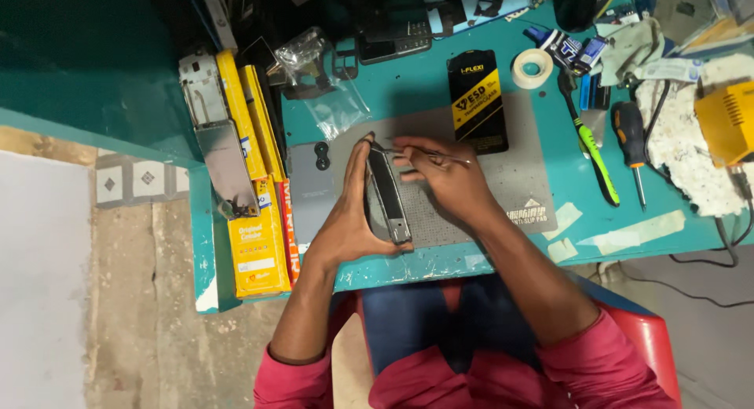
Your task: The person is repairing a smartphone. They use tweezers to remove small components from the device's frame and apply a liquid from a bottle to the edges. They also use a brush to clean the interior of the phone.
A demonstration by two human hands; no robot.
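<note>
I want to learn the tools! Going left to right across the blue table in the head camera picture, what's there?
Yellow boxes → left hand → phone frame → right hand → tape roll → green-handled tool → orange-handled screwdriver → yellow device.

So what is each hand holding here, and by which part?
The left hand holds a phone frame on edge, gripping its long side and lower end. The right hand pinches thin tweezers near their rear, tips at the frame's upper end.

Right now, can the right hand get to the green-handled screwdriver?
Probably yes: the green-handled screwdriver lies uncovered on the table to the right of the right hand, bare mat between. But that hand holds tweezers at the phone.
</note>
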